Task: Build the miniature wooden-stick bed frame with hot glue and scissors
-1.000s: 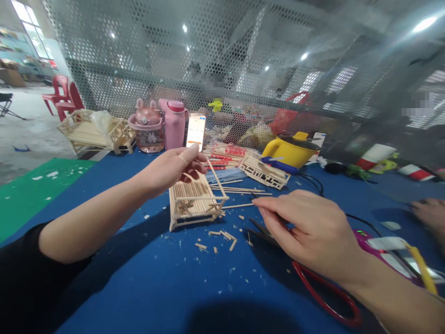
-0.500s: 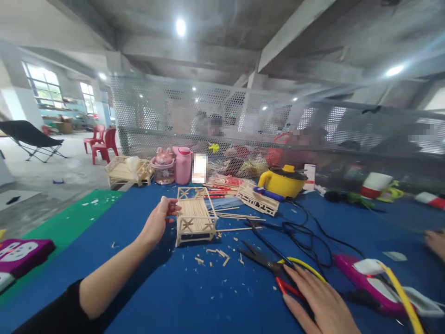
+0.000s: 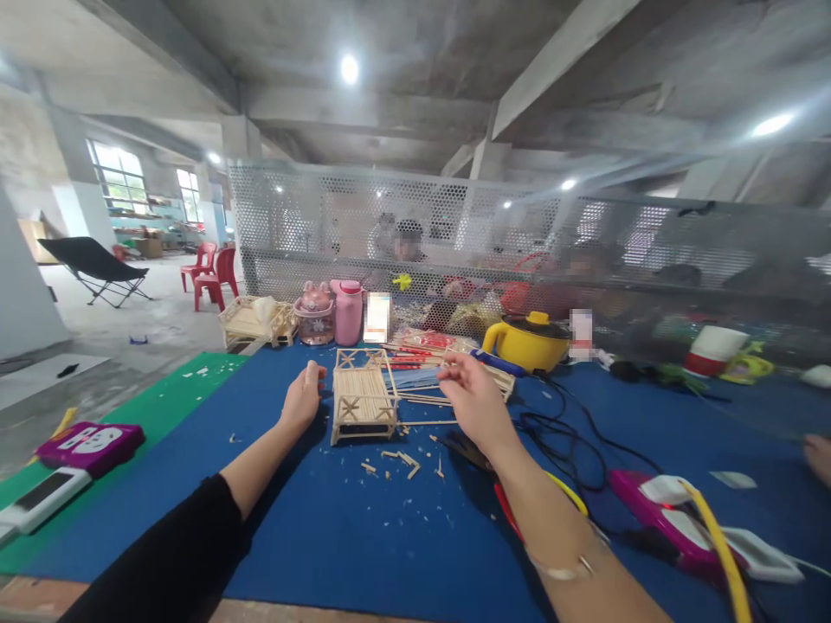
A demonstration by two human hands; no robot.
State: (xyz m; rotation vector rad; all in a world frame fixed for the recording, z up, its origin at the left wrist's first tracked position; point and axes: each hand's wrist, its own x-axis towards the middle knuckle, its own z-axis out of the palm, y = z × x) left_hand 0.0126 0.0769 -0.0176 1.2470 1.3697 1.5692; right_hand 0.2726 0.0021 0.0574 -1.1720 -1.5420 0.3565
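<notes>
A small bed-like frame of thin wooden sticks (image 3: 364,396) stands on the blue table, with crossed pieces at its ends. Just left of it is my left hand (image 3: 302,400), fingers loosely bent, a small gap from the frame and nothing held. Over the loose sticks to its right hovers my right hand (image 3: 473,400), its fingers curved and apart with nothing visible in them. Under my right forearm lie pliers (image 3: 466,448) with red handles, partly hidden. Behind that hand is another stick model (image 3: 504,386), mostly covered.
Wood offcuts (image 3: 409,463) lie before the frame. A yellow pot (image 3: 529,342), black cables (image 3: 564,441) and a purple power strip (image 3: 649,510) are on the right. Pink bottles (image 3: 348,316) and a larger stick model (image 3: 256,322) stand at the back left. A perforated screen (image 3: 292,225) rises behind.
My right hand has left the pliers and moved up and left, over the loose sticks. My left hand has drawn slightly away from the stick frame.
</notes>
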